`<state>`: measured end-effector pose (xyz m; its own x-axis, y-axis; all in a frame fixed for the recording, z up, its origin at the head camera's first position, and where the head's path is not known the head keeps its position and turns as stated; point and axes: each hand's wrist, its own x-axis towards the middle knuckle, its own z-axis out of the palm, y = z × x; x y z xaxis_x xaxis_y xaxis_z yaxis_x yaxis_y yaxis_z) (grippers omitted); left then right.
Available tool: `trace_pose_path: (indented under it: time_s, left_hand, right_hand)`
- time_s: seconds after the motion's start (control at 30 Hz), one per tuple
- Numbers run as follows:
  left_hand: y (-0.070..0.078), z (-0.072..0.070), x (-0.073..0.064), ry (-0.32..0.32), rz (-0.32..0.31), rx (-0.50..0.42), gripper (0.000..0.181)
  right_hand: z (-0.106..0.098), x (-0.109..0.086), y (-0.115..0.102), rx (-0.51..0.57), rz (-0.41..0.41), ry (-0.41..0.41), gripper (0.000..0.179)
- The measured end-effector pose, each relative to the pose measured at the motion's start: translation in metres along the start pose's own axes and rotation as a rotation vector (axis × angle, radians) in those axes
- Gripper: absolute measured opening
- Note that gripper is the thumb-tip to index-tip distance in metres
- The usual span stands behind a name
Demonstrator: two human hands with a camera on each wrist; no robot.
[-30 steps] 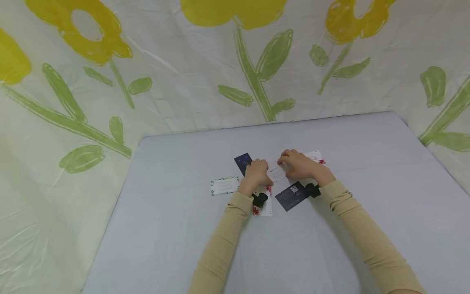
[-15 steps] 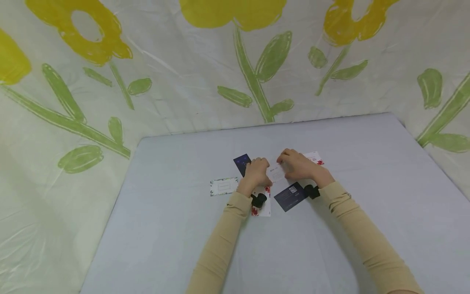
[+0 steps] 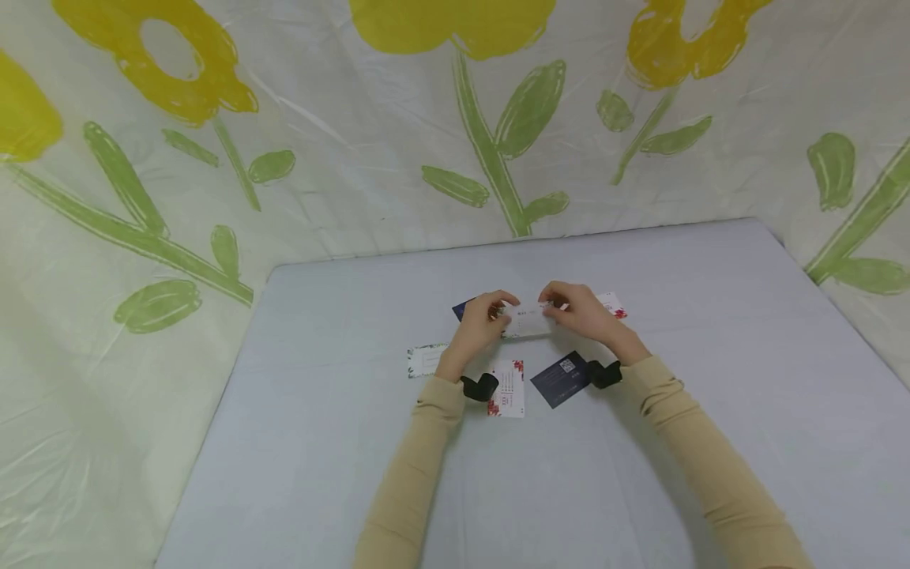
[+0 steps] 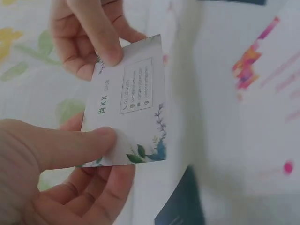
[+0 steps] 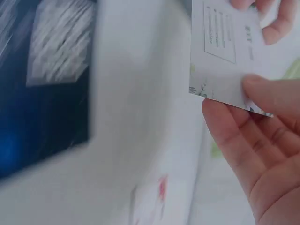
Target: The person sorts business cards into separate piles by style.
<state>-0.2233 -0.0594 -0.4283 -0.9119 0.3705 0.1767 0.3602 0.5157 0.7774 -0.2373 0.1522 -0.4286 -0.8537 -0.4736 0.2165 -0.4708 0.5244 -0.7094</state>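
Observation:
A white business card [image 3: 528, 322] with printed text and a leafy border is held up off the table between both hands. My left hand [image 3: 475, 330] pinches its left end, thumb [image 4: 96, 140] on the printed face and fingers behind. At the opposite end my right hand [image 3: 584, 314] pinches it the same way, its thumb [image 5: 269, 93] lying over the card's corner. The left wrist view shows the card's boxed contact lines facing the camera, with blue and green leaves at one corner.
Around the hands on the pale table [image 3: 320, 442] lie a dark blue card [image 3: 460, 310], a leaf-bordered white card [image 3: 423, 361], a red-flowered card [image 3: 507, 395], a dark card with a square code [image 3: 560, 382], and another red-flowered card [image 3: 614, 305] behind the right hand.
The white card has come up off the table with both hands now pinching it. The left hand has shifted left, uncovering more of the red-flowered card and covering part of the leaf-bordered one.

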Motion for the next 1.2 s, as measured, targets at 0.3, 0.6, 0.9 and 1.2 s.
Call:
trace_pose_path:
  time_s: [0.3, 0.6, 0.9, 1.2]
  left_hand:
    - [-0.02, -0.06, -0.027, 0.086, -0.113, -0.046, 0.02]
    - [-0.048, -0.088, -0.059, 0.117, -0.288, -0.015, 0.018]
    - [-0.063, -0.088, -0.074, 0.169, -0.366, 0.019, 0.015]
    - [-0.067, -0.089, -0.083, 0.172, -0.381, 0.081, 0.012]
  right_hand:
    - [0.04, 0.025, -0.039, 0.204, 0.166, 0.033, 0.013]
    - [0.086, 0.042, -0.062, 0.19, 0.21, -0.053, 0.013]
    - [0.111, 0.052, -0.077, 0.019, 0.224, -0.1, 0.01]
    - [0.124, 0.055, -0.091, -0.154, 0.229, -0.135, 0.009]
